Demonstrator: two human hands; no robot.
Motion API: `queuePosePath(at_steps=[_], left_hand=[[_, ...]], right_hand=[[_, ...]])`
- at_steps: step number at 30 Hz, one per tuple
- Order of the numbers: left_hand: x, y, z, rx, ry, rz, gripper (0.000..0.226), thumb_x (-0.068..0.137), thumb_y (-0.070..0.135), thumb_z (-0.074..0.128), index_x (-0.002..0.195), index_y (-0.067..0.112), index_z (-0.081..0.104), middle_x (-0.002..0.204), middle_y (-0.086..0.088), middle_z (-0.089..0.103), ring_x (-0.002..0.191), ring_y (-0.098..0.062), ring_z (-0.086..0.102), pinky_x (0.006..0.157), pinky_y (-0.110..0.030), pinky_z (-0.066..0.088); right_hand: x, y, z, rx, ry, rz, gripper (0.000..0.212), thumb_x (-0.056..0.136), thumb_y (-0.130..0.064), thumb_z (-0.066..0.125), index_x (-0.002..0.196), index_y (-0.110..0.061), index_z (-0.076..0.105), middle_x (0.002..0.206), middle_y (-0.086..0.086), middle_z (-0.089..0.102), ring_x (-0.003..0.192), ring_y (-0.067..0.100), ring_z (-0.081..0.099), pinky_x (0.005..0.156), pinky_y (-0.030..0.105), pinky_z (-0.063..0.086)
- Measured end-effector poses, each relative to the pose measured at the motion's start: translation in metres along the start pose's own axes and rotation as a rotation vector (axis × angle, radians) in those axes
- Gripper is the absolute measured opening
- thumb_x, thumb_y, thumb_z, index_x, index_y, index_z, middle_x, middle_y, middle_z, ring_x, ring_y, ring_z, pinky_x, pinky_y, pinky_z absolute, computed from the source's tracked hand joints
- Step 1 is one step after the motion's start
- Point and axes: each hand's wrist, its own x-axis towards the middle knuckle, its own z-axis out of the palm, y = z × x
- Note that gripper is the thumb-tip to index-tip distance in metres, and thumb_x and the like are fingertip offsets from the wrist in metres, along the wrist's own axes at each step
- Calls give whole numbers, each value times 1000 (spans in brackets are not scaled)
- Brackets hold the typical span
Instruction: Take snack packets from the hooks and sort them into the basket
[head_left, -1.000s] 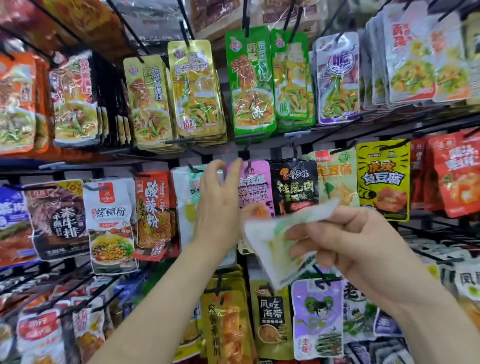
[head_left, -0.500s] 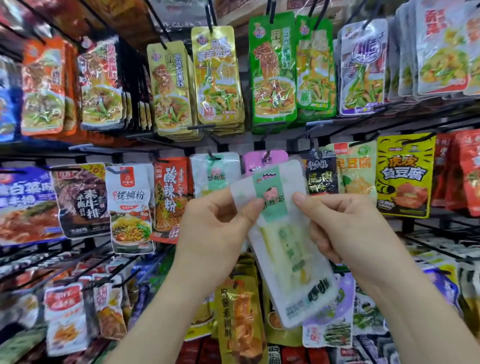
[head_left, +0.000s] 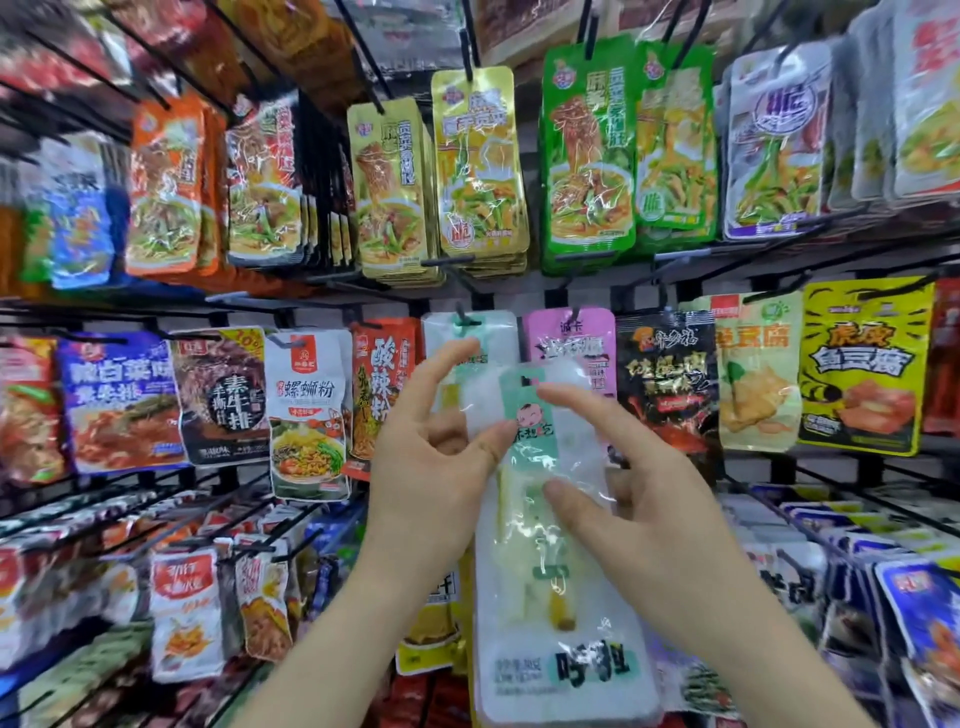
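I hold a long white snack packet (head_left: 556, 613) with a mint-green stripe upright in front of the hook wall. My left hand (head_left: 431, 483) pinches its upper left edge with the thumb on the front, its index finger raised. At the packet's upper right, my right hand (head_left: 639, 519) grips it, index finger across the green label and thumb lower on the front. More packets of the same kind (head_left: 467, 338) hang on a hook just behind. No basket is in view.
Rows of black wire hooks carry many snack packets: yellow (head_left: 478, 166) and green (head_left: 587, 161) ones above, a pink one (head_left: 571, 338) and a black one (head_left: 665, 379) to the right, a white noodle packet (head_left: 306, 410) to the left. Hook tips jut toward me at lower left and right.
The packet went from tilted in my right hand alone to upright between both hands. My left hand left the hook and took its upper edge. The view moved closer.
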Motion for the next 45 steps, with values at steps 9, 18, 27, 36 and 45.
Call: queuePosePath(at_steps=[9,18,27,36,45], left_hand=[[31,-7,-32,296,-104,158,40,89,2,64,119,29,61,116,18,62,109,11,55,89,-8,42],[92,-21,-46,452,-169,277,48,92,11,59,138,19,49,120,8,54,109,5,48,96,-18,40],[92,-41,-55,495,-296,259,55,94,20,58,145,26,39,106,6,50,86,-3,44,79,-18,34],[80,-48,-53,798,-98,444,62,80,28,75,136,15,52,104,0,49,78,-11,46,65,-23,38],[71,-68,-63,1235,-224,573,84,73,58,61,141,11,45,150,-11,36,128,-32,35,97,-50,42]], right_hand=[[32,5,29,42,53,50,61,87,-18,70,138,-41,47,130,-36,47,120,-9,49,103,23,43],[89,8,53,-25,186,74,61,83,-22,71,136,-38,49,130,-25,50,107,-14,48,99,15,38],[83,13,60,-148,185,137,63,85,-22,70,141,-37,44,115,-26,56,88,-5,52,89,28,50],[88,22,60,-675,162,137,63,89,-44,60,144,-36,29,70,-13,48,64,9,50,59,30,39],[89,14,62,-1022,171,209,61,92,-64,38,141,-31,22,91,1,67,81,25,65,55,31,35]])
